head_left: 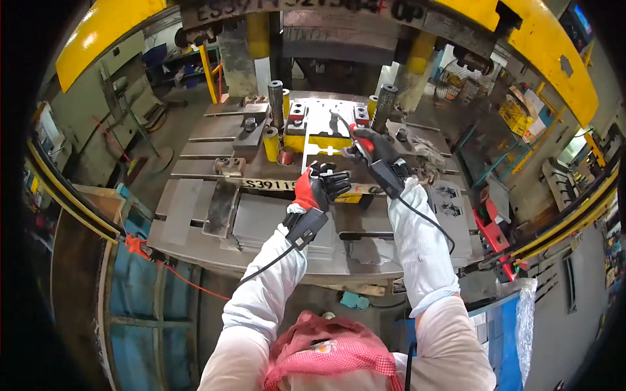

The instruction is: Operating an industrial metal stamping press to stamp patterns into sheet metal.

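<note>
My left hand [323, 187], in a red and black glove, is at the front edge of the die, its fingers loosely apart and pointing right. A bright, flat metal strip [314, 146] lies just beyond it; whether the fingertips touch it cannot be made out. My right hand [376, 148], gloved alike, is closed around a thin, dark, curved tool [342, 121] that reaches over the brightly lit die surface [319, 107]. Both wrists carry black boxes with cables. Dark cylindrical guide posts [386, 104] and yellow blocks [270, 144] flank the die.
Flat grey metal sheets [264, 218] are stacked on the press bed left of centre; more sheets [456, 225] lie at right. Overhead spans the upper die [339, 29]. A red bin [490, 228] stands at right, and a blue frame [147, 293] at lower left.
</note>
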The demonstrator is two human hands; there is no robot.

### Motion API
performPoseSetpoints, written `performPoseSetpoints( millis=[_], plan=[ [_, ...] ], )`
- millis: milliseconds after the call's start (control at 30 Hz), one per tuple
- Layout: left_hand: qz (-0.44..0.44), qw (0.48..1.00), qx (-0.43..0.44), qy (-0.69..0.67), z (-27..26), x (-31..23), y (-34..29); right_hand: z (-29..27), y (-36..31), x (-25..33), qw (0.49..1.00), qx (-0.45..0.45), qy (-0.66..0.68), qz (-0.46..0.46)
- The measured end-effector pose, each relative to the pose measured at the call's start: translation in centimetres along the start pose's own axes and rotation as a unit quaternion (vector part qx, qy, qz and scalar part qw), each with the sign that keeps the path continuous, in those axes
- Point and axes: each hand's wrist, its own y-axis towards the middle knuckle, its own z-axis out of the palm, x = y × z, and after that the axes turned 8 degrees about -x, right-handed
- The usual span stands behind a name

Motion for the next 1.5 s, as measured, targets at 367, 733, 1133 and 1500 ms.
performPoseSetpoints(
  millis=[367, 733, 1133, 1500],
  plan=[
    [0.346, 0.733, -0.101, 0.577, -6.0, -4.7, -9.4, 0.3, -28.1, 0.3, 0.975, -0.164, 0.099, 0.11],
    [0.478, 0.765, -0.321, 0.29, -21.1, -12.5, -41.4, -1.6, -39.5, -7.8, 0.937, -0.117, 0.127, 0.304],
    [0.577, 0.392, -0.566, 0.44, -32.6, -22.4, -44.6, 2.3, -29.2, -4.4, 0.975, 0.01, 0.05, 0.218],
    [0.398, 0.398, -0.567, 0.602, -47.6, -8.3, -42.1, 3.4, -24.2, -6.3, 0.979, 0.054, 0.028, 0.193]
  ],
)
